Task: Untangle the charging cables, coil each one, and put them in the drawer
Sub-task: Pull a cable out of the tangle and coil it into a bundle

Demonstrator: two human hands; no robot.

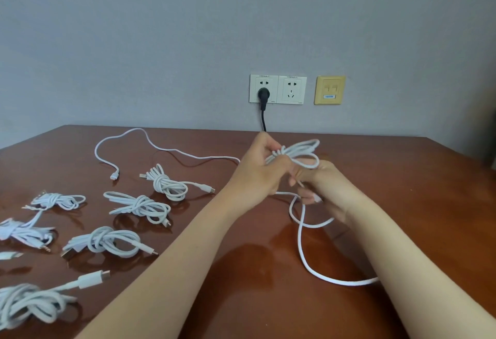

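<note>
Above the brown table (241,271), my left hand (257,169) grips a bundle of loops of a white charging cable (300,150). My right hand (319,185) pinches the same cable just below the bundle. From there the loose part of the cable hangs in a loop and runs along the table under my right forearm. Another white cable (150,145) lies uncoiled at the back, trailing toward my left hand. Several knotted white cable bundles (166,183) lie to the left. No drawer is in view.
Two wall sockets (277,89) sit above the table's far edge, one with a black plug (262,94) whose cord drops behind the table. A yellow network plate (329,90) is to their right. The table's right corner lies at the far right.
</note>
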